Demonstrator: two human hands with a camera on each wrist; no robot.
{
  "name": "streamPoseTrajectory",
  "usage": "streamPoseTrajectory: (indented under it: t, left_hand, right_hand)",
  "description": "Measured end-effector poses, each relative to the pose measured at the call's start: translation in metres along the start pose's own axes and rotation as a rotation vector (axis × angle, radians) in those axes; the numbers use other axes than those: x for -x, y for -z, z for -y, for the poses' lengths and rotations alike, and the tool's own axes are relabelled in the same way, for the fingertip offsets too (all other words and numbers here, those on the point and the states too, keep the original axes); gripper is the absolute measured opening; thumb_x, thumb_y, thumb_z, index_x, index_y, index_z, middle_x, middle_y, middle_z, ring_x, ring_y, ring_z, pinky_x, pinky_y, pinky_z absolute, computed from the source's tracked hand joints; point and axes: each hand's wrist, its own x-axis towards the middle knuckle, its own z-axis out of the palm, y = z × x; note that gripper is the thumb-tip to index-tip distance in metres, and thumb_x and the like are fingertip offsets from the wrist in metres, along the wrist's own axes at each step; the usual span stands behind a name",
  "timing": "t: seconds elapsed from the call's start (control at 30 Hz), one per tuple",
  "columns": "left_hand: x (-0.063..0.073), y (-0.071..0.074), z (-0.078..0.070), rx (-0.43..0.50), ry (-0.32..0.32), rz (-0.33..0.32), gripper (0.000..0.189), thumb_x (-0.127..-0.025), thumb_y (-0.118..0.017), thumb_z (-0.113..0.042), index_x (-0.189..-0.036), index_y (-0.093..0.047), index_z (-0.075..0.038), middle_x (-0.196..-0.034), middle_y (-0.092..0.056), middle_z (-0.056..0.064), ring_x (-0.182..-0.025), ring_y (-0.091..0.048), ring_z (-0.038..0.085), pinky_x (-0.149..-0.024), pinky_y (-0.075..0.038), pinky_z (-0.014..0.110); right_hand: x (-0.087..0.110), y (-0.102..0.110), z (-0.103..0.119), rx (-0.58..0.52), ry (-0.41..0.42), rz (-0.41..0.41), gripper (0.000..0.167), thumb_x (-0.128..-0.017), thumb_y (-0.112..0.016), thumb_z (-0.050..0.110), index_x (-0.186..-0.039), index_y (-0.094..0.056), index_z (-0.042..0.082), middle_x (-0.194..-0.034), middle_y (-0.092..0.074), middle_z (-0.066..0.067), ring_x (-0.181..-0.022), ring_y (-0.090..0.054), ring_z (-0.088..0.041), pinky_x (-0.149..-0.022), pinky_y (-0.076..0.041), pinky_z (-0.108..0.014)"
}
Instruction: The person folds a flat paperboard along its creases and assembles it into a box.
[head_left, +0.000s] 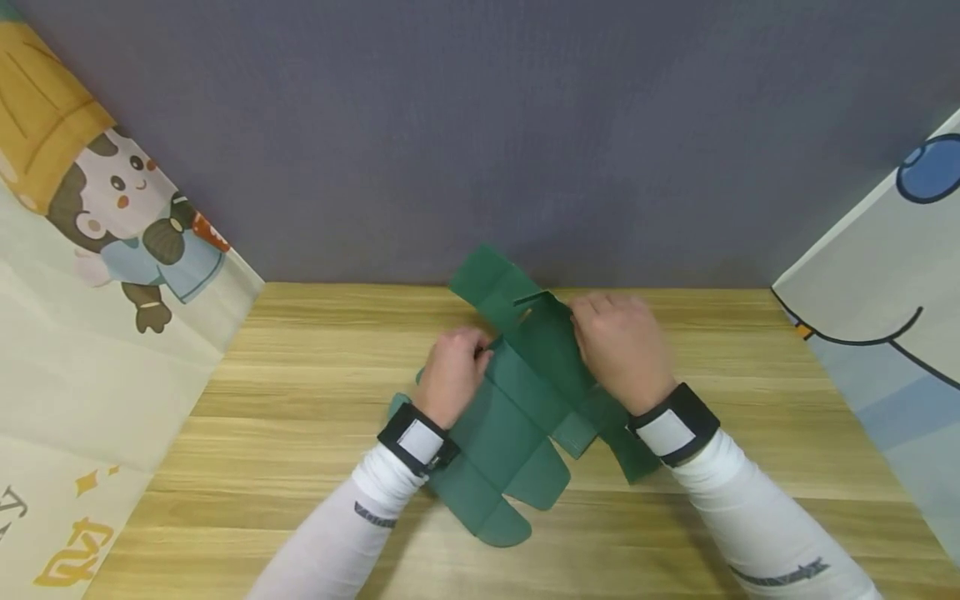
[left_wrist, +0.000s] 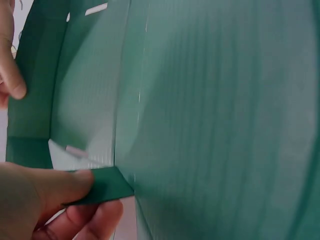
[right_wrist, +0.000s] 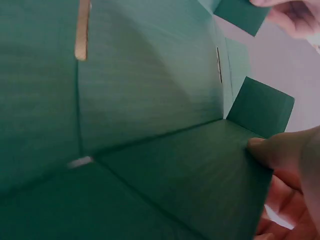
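Now my left hand (head_left: 452,377) and right hand (head_left: 624,352) both pinch a partly folded green cardboard sheet (head_left: 487,421), at the centre and lower centre of the head frame.

Nearest, my white sleeves (head_left: 330,527) rise from the bottom edge to black wristbands (head_left: 692,417). Left of centre, my left thumb and fingers pinch a small flap (left_wrist: 109,184), lower left in that wrist's view; right of centre, my right thumb and fingers pinch the edge of a raised side panel (right_wrist: 200,167). Rounded tabs (head_left: 506,525) point toward the bottom of the frame, over the wood-grain table (head_left: 300,367). Beyond, a grey wall (head_left: 480,125) fills the top, with a cartoon figure (head_left: 123,196) upper left.
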Motion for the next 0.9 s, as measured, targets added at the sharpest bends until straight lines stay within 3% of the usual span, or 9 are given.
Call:
streamPoseTrajectory:
  t: [0.17,0.5,0.9]
  left_hand:
    - [0.001,-0.011,0.002,0.019,0.067,-0.018,0.004,-0.082,-0.075,-0.010,-0.081,-0.072,-0.011,-0.078,-0.067,-0.002,-0.068,-0.061,0.011,-0.060,-0.051,0.026]
    - [0.004,-0.026,0.005,0.038,0.151,0.014,0.005,-0.082,-0.074,-0.008,-0.079,-0.072,-0.010,-0.076,-0.067,0.001,-0.068,-0.062,0.014,-0.060,-0.051,0.028]
    - [0.007,-0.032,0.007,0.032,0.203,0.051,0.006,-0.083,-0.074,-0.008,-0.077,-0.073,-0.011,-0.074,-0.069,0.001,-0.068,-0.065,0.015,-0.060,-0.052,0.028]
  right_hand:
    - [-0.001,-0.006,0.017,0.096,0.090,-0.025,0.016,-0.094,-0.049,0.002,-0.091,-0.065,0.002,-0.083,-0.065,-0.013,-0.073,-0.062,-0.032,-0.059,-0.042,-0.040]
    - [0.002,-0.016,0.044,0.165,0.205,0.023,0.036,-0.103,-0.033,0.007,-0.093,-0.068,0.004,-0.085,-0.064,-0.010,-0.073,-0.059,-0.030,-0.062,-0.043,-0.038]
    - [0.008,-0.022,0.067,0.218,0.265,0.066,0.032,-0.099,-0.042,0.001,-0.084,-0.070,0.006,-0.071,-0.052,-0.007,-0.064,-0.052,-0.026,-0.058,-0.034,-0.034]
